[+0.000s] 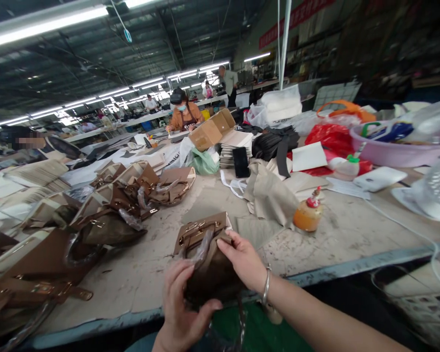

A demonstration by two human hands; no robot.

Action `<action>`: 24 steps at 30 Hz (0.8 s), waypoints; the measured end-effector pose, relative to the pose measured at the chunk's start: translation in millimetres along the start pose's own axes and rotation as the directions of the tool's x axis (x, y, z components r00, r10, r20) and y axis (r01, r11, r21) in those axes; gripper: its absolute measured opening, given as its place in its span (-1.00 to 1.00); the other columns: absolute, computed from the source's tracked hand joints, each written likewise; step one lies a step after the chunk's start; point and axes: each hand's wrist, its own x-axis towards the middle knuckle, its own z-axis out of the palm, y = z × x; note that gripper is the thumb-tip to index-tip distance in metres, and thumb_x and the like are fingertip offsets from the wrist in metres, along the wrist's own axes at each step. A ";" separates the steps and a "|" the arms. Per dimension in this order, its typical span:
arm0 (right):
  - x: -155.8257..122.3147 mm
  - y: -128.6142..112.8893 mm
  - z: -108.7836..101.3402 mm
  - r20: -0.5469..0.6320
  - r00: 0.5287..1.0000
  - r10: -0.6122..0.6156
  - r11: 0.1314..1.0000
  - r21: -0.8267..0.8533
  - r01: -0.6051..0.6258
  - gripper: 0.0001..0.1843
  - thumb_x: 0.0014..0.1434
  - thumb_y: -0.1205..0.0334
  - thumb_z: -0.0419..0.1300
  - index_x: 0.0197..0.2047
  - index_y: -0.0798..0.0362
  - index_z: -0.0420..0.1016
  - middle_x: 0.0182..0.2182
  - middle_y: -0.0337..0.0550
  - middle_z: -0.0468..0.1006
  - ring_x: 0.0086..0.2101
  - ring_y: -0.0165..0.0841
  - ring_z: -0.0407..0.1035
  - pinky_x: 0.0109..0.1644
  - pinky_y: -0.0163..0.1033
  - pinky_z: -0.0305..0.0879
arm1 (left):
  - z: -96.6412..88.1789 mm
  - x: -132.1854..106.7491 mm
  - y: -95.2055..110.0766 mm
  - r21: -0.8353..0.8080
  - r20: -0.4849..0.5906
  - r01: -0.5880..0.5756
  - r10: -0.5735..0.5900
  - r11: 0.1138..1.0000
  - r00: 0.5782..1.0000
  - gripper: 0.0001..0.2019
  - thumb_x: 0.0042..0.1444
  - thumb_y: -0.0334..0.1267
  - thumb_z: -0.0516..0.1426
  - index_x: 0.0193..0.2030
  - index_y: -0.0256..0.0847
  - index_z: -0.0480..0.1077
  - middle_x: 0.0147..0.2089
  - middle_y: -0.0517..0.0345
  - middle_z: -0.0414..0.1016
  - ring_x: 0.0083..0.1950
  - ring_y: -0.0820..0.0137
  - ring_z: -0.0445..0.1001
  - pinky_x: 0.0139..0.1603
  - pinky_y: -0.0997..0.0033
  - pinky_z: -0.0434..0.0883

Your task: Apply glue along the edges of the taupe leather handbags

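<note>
A small brown leather handbag with gold clasps and a strap wrapped in clear plastic sits at the near edge of the worktable. My left hand grips its lower left side, thumb curled over the front. My right hand, a silver bracelet on the wrist, rests on its top right with fingers closed on the flap.
A heap of similar brown bags lies to the left. Grey fabric pieces, an orange glue bottle, a black phone, cardboard boxes and a pink basin crowd the table. A white basket stands at right. Other workers sit at far benches.
</note>
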 end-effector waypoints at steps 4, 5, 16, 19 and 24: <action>-21.9 -8.3 13.1 0.142 0.990 -0.001 1.000 -0.028 0.005 -0.77 0.02 0.24 0.17 -0.19 0.03 0.37 -0.30 -0.23 0.48 -0.23 -0.29 0.38 -0.09 -0.22 0.35 | 8.6 2.9 -1.0 0.276 0.180 -0.047 -0.003 0.960 0.984 -0.40 0.15 -0.35 0.21 0.33 -0.19 0.20 0.23 -0.23 0.24 0.24 -0.02 0.28 0.18 -0.10 0.34; -28.7 -10.3 14.8 0.189 0.981 -0.032 0.994 -0.098 0.051 -0.76 -0.01 0.30 0.16 -0.19 0.03 0.37 -0.30 -0.22 0.48 -0.24 -0.30 0.38 -0.09 -0.23 0.34 | 8.6 3.8 -4.9 0.295 0.171 -0.054 0.002 0.954 0.985 -0.45 0.15 -0.43 0.15 0.31 -0.15 0.25 0.26 -0.20 0.23 0.26 -0.03 0.26 0.19 -0.12 0.32; -29.9 -17.9 -13.4 0.156 0.974 -0.164 0.861 -0.459 0.219 -0.89 -0.01 0.35 0.22 -0.38 0.02 0.36 -0.32 -0.20 0.45 -0.34 -0.37 0.37 -0.35 -0.34 0.33 | -3.6 12.1 -12.7 0.258 -0.029 0.052 -0.047 0.965 0.998 -0.92 0.12 -0.40 0.23 -0.28 -0.16 0.54 0.31 -0.07 0.20 0.39 -0.14 0.05 0.26 -0.29 0.15; -21.7 -17.7 -25.1 0.148 0.986 -0.074 0.799 -0.583 0.148 -0.55 -0.13 0.30 0.35 -0.10 0.04 0.42 -0.02 -0.05 0.44 -0.12 -0.24 0.40 -0.16 -0.22 0.44 | 2.5 13.8 -3.0 0.259 -0.020 0.057 -0.054 0.964 0.998 -0.92 0.10 -0.44 0.22 -0.31 -0.19 0.52 0.27 -0.13 0.21 0.38 -0.16 0.07 0.22 -0.33 0.19; -11.8 9.6 -29.8 0.327 0.945 0.006 0.870 -0.467 0.156 0.06 -0.24 0.13 0.48 0.31 0.06 0.18 0.09 0.08 0.44 0.05 -0.06 0.38 0.17 0.05 0.32 | 9.2 13.2 21.8 0.174 0.057 0.009 -0.019 0.985 0.998 -0.92 0.09 -0.39 0.18 -0.41 -0.20 0.45 0.27 -0.11 0.17 0.38 -0.17 0.04 0.27 -0.43 0.09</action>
